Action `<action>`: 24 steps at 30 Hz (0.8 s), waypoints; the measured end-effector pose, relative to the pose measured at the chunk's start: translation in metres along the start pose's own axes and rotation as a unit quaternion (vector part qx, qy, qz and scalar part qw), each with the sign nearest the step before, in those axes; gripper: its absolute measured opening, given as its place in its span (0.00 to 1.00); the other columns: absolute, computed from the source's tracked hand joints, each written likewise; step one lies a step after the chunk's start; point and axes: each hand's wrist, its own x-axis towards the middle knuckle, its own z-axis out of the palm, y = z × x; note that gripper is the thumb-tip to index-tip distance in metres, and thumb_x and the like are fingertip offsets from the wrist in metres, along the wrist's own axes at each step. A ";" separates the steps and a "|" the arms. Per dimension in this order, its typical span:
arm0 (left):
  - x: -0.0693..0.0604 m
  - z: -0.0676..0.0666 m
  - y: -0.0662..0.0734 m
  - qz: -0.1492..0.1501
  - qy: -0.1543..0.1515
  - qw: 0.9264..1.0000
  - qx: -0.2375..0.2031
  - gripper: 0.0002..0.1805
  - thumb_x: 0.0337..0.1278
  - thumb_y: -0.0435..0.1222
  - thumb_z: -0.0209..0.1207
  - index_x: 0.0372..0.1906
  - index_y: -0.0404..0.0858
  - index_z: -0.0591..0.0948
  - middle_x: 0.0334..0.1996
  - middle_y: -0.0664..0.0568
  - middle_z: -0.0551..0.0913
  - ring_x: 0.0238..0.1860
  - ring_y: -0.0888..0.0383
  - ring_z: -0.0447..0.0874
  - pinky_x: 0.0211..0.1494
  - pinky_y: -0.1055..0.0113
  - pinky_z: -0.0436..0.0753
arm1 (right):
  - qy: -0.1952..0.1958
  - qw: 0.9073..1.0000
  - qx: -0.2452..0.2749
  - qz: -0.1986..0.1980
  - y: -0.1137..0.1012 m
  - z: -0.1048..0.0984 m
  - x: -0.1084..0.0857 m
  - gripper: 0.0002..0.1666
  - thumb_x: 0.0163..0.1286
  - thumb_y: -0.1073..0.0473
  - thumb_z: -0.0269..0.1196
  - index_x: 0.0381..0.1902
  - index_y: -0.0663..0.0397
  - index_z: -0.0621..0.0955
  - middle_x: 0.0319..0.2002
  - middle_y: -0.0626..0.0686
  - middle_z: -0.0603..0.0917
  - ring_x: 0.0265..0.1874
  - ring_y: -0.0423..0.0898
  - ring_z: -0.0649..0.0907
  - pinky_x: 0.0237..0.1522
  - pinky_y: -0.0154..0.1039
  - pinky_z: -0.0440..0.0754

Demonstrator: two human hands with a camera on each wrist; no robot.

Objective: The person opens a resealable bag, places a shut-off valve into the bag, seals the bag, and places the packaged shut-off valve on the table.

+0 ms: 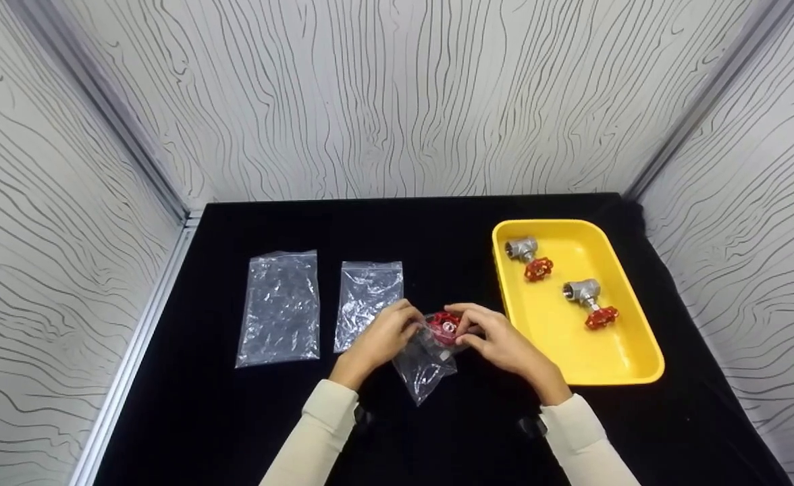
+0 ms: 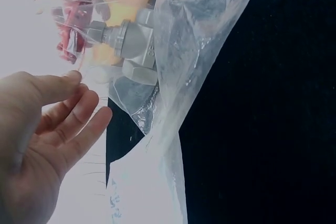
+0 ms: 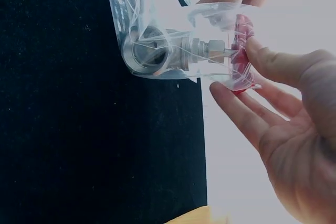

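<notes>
In the head view, a clear zip bag (image 1: 422, 379) hangs between my hands, with a metal valve (image 3: 181, 51) inside it. The valve's red handwheel (image 1: 445, 326) is at the bag's mouth, while its silver body (image 2: 137, 43) lies deeper in the plastic. My left hand (image 1: 385, 332) pinches the bag's edge between thumb and fingers. From the other side, my right hand (image 1: 498, 339) holds the handwheel, thumb on the red rim and fingers beneath. Exactly where the plastic lies under the right fingertips is hard to tell.
A yellow tray (image 1: 586, 368) at the right holds two more valves, one upper left (image 1: 522, 250) and one nearer the middle (image 1: 583, 291). Two flat clear zip bags, a larger one (image 1: 279, 310) and a smaller one (image 1: 368, 297), lie on the black tabletop (image 1: 235, 432). Patterned walls (image 1: 397, 101) surround it.
</notes>
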 end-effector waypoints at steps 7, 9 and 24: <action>-0.003 -0.003 0.000 0.005 0.013 1.000 -0.014 0.07 0.74 0.32 0.62 0.46 0.35 0.89 0.43 0.48 0.85 0.46 0.55 0.86 0.55 0.64 0.88 | -0.009 1.000 0.003 0.016 0.000 -0.003 -0.001 0.05 0.74 0.68 0.67 0.38 0.55 0.81 0.68 0.66 0.80 0.68 0.64 0.80 0.64 0.47 0.86; -0.004 -0.004 0.000 0.008 0.020 1.000 -0.013 0.07 0.74 0.33 0.62 0.46 0.35 0.89 0.43 0.48 0.85 0.45 0.55 0.85 0.54 0.63 0.88 | -0.008 1.000 0.005 0.021 0.000 -0.005 -0.001 0.05 0.74 0.69 0.67 0.38 0.55 0.82 0.66 0.65 0.81 0.67 0.63 0.81 0.63 0.45 0.86; -0.011 -0.010 0.001 0.018 0.043 0.999 -0.012 0.07 0.73 0.34 0.64 0.45 0.35 0.89 0.42 0.48 0.86 0.43 0.55 0.86 0.50 0.63 0.88 | 0.039 0.993 -0.115 0.000 -0.006 -0.014 0.001 0.04 0.71 0.61 0.72 0.37 0.48 0.85 0.43 0.49 0.89 0.42 0.42 0.87 0.43 0.38 0.87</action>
